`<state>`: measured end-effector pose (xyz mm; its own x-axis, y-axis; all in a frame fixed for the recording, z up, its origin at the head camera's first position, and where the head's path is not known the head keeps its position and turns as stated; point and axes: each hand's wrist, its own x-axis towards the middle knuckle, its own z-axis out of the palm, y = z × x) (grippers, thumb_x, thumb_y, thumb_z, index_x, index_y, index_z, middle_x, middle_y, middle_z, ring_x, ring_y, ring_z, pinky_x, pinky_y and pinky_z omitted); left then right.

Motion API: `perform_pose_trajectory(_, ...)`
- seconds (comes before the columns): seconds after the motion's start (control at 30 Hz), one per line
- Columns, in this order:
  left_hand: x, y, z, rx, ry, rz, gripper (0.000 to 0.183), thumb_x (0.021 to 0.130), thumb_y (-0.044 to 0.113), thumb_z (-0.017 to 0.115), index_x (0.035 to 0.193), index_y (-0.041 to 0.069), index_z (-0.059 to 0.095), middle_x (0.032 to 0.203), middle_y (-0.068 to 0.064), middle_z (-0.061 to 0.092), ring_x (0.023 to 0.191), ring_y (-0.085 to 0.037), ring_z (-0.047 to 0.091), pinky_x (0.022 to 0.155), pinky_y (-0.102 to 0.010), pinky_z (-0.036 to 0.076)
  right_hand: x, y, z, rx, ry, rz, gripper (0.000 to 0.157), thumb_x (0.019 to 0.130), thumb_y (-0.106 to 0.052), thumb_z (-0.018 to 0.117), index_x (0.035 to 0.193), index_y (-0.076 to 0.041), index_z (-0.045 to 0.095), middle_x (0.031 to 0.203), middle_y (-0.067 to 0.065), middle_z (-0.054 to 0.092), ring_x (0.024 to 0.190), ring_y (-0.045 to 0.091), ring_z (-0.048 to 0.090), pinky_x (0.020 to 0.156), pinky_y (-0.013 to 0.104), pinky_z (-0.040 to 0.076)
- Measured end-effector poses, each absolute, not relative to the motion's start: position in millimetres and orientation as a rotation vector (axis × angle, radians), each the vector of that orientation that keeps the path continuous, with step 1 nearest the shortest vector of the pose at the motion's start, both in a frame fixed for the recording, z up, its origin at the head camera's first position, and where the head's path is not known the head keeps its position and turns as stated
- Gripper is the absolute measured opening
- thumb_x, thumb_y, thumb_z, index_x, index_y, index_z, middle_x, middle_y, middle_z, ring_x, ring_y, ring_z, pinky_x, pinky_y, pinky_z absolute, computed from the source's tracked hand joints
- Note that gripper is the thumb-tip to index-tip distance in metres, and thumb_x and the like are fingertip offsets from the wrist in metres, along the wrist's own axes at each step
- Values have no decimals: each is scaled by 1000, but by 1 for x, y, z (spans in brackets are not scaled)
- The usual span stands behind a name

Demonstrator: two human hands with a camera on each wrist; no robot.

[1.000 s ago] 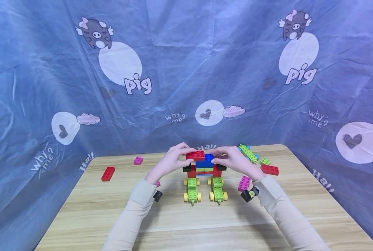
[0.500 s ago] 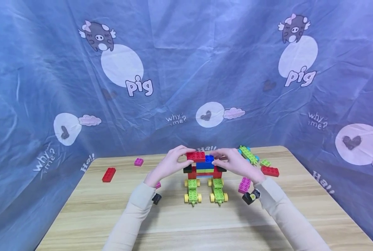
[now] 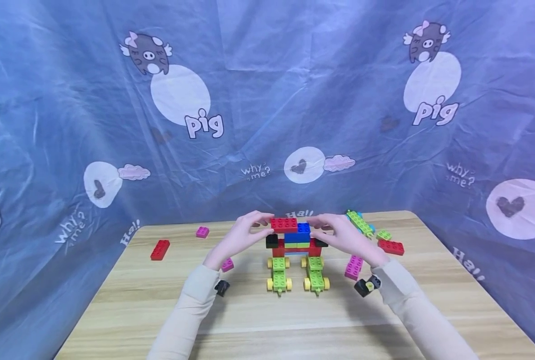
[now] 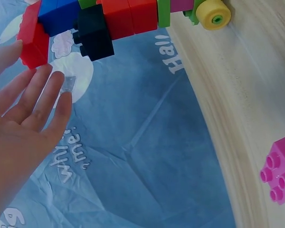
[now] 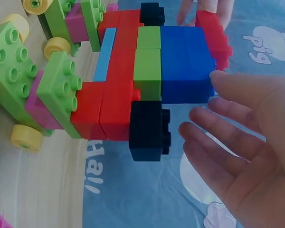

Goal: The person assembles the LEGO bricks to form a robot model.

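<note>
1. Brick model (image 3: 297, 245), upright on the wooden table (image 3: 258, 325), between both hands.
2. Done so far, judging by the stack: two green wheeled bases (image 3: 279, 281) with yellow wheels at the bottom; above, joined red bricks (image 5: 119, 95) with a light blue piece (image 5: 105, 54) beneath; then a green layer (image 5: 147, 71), then blue bricks (image 5: 186, 66). Also a black brick (image 5: 146, 130) out at each side.
3. At the very top: upper red brick (image 3: 284, 225), touching the blue bricks and overhanging toward the left hand (image 3: 242, 233). Pressed fully home or merely resting: cannot tell.
4. On the left hand: thumb and fingertip around the outer end of the upper red brick in a light pinch, other fingers extended and spread.
5. On the right hand (image 3: 346, 237): thumb against the blue bricks, remaining fingers loose and slightly apart. Gripping or only steadying: cannot tell.
6. Seemingly unfinished: bare studs on the right half of the blue top, beside the upper red brick.
7. Not joined to the model: left loose red brick (image 3: 160, 250), right loose red brick (image 3: 391, 247), far pink brick (image 3: 202, 232), near pink brick (image 3: 227, 265), long pink brick (image 3: 354, 267), small green brick (image 3: 384, 235) and spare wheeled base (image 3: 360, 223). Needed or surplus: cannot tell.
8. Containers: none visible; loose pieces lying straight on the wooden table.
</note>
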<state>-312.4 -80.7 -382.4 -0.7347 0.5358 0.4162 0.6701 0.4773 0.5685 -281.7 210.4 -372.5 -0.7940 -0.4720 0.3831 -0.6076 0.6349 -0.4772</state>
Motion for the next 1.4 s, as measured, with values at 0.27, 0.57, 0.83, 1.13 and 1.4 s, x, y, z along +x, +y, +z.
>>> perform_pose_trajectory(0.27,-314,-81,-386,-1039,-2533,-1143,37,89,30,63,122,13,61,110,1,65,99,-13,62,90,-31,53,-278,238,-372,825,-2613,887,32,88,-21,65,118,-10,63,113,9,68,99,21,65,87,38,55)
perform_pose_trajectory(0.57,-313,-80,-388,-996,-2561,-1177,35,89,32,63,121,18,62,109,1,65,98,-11,61,89,-29,54,-280,287,-388,684,-2573,778,29,85,-16,68,112,-5,65,108,14,69,92,28,68,79,42,57)
perform_pose_trajectory(0.83,-313,-81,-389,-992,-2562,-1198,34,89,33,63,120,20,62,108,4,65,98,-9,61,87,-26,55,-276,336,-412,546,-2634,618,28,81,-10,70,107,1,65,103,19,69,87,36,66,74,48,55)
perform_pose_trajectory(1.13,-313,-82,-387,-999,-2553,-1195,34,88,32,63,120,19,62,108,4,65,95,-9,62,88,-29,55,-270,370,-439,443,-2797,475,39,79,-15,72,109,7,62,103,27,66,95,44,61,82,56,50)
perform_pose_trajectory(1.4,-313,-82,-387,-997,-2556,-1222,33,89,29,64,120,19,62,110,2,65,96,-11,62,89,-33,55,-266,378,-451,456,-2855,426,48,76,-17,74,115,6,60,106,30,63,94,44,62,79,55,52)
